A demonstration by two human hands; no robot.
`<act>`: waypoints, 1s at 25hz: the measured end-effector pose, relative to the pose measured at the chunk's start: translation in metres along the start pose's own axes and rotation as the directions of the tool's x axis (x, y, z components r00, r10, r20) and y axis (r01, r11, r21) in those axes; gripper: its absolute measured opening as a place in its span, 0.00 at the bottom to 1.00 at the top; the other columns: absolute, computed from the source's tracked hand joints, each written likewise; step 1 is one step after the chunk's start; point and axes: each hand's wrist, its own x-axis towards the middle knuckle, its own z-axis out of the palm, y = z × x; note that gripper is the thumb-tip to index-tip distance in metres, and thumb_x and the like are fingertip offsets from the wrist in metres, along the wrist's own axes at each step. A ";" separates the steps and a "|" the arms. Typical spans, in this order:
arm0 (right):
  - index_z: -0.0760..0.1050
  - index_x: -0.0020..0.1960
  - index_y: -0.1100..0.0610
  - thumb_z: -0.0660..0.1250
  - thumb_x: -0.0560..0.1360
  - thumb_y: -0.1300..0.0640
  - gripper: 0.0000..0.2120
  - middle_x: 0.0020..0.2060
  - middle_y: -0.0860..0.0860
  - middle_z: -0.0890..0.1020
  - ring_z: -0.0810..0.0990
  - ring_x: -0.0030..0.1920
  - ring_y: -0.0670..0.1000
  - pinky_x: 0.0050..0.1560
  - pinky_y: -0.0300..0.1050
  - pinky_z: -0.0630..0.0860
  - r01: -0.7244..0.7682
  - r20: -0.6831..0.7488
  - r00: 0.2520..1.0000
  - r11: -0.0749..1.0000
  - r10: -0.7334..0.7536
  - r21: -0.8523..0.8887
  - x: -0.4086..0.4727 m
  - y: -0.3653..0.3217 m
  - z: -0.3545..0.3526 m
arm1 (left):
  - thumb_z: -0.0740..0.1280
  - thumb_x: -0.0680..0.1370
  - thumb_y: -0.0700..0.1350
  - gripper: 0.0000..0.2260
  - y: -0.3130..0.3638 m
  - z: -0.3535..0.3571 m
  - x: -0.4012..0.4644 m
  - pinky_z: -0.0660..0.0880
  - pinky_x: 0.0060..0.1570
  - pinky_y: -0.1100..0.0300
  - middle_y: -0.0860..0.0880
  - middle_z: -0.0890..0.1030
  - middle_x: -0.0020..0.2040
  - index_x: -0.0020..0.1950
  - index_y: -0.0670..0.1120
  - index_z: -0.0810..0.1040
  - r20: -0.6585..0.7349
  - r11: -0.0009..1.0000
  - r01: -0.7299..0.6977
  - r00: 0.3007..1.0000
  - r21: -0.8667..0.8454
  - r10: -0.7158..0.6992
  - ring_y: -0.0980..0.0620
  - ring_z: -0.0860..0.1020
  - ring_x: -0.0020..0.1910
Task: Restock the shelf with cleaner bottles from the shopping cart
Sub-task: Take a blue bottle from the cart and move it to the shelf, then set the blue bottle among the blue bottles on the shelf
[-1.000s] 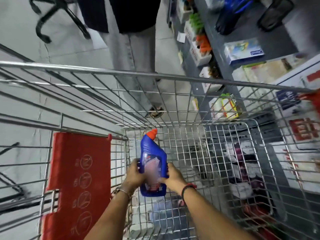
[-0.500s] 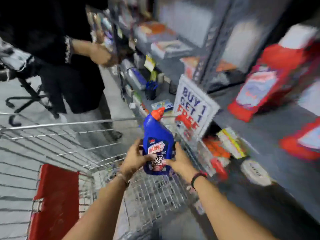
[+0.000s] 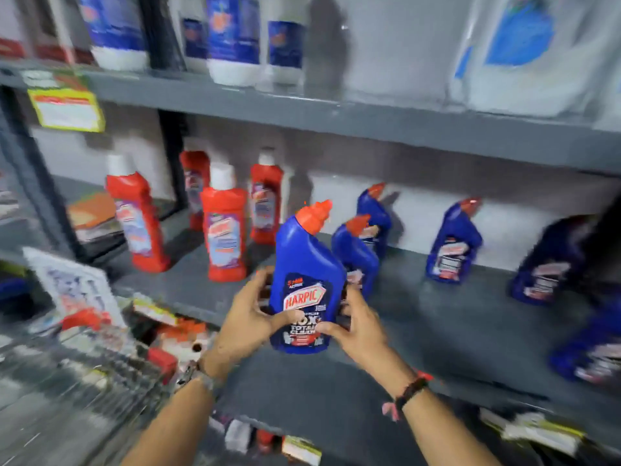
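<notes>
I hold a blue cleaner bottle [image 3: 305, 284] with an orange-red cap upright between both hands, over the front of the grey middle shelf [image 3: 319, 391]. My left hand [image 3: 248, 317] grips its left side and my right hand [image 3: 359, 327] its right side, thumbs on the label. Other blue cleaner bottles stand on the shelf behind it [image 3: 358, 253] and further right [image 3: 453, 243]. The wire shopping cart [image 3: 67, 381] is blurred at the lower left.
Red bottles with white caps [image 3: 223, 227] stand on the same shelf to the left. White bottles with blue labels [image 3: 232, 38] fill the upper shelf. A promo sign [image 3: 77, 290] leans at the left. More blue bottles [image 3: 551, 264] sit at the far right.
Both hands have lifted the blue bottle out of the cart and carried it up and right to the middle shelf. The view swung from the cart to the shelving.
</notes>
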 end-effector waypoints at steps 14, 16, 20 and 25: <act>0.62 0.57 0.50 0.67 0.69 0.74 0.27 0.52 0.47 0.76 0.76 0.47 0.28 0.52 0.29 0.76 -0.175 -0.360 0.918 0.985 0.167 0.012 -0.008 0.155 -0.177 | 0.74 0.64 0.36 0.22 -0.028 0.253 0.087 0.76 0.41 0.70 0.48 0.79 0.46 0.54 0.43 0.70 0.227 1.000 0.002 0.974 0.018 -0.006 0.68 0.77 0.37; 0.60 0.62 0.49 0.70 0.67 0.71 0.33 0.56 0.41 0.73 0.75 0.55 0.34 0.58 0.31 0.73 -0.214 -0.309 0.927 0.976 0.212 0.026 -0.010 0.170 -0.181 | 0.74 0.65 0.36 0.26 -0.040 0.255 0.086 0.71 0.41 0.78 0.49 0.78 0.50 0.59 0.43 0.68 0.246 0.998 0.033 0.968 0.061 -0.047 0.71 0.75 0.41; 0.62 0.65 0.60 0.75 0.64 0.63 0.35 0.58 0.49 0.74 0.72 0.60 0.49 0.54 0.25 0.68 -0.285 -0.282 0.931 0.944 0.231 -0.168 -0.012 0.188 -0.177 | 0.73 0.66 0.41 0.24 -0.063 0.255 0.076 0.68 0.52 0.63 0.42 0.79 0.57 0.60 0.42 0.70 0.304 0.943 0.087 0.934 0.321 -0.189 0.46 0.73 0.59; 0.69 0.59 0.59 0.74 0.65 0.59 0.24 0.55 0.58 0.79 0.74 0.58 0.59 0.60 0.54 0.73 -0.327 -0.309 0.919 0.909 0.243 -0.259 -0.016 0.197 -0.188 | 0.72 0.67 0.47 0.19 -0.063 0.276 0.068 0.64 0.65 0.45 0.43 0.82 0.53 0.55 0.44 0.73 0.241 0.895 0.015 0.961 0.447 -0.136 0.42 0.75 0.56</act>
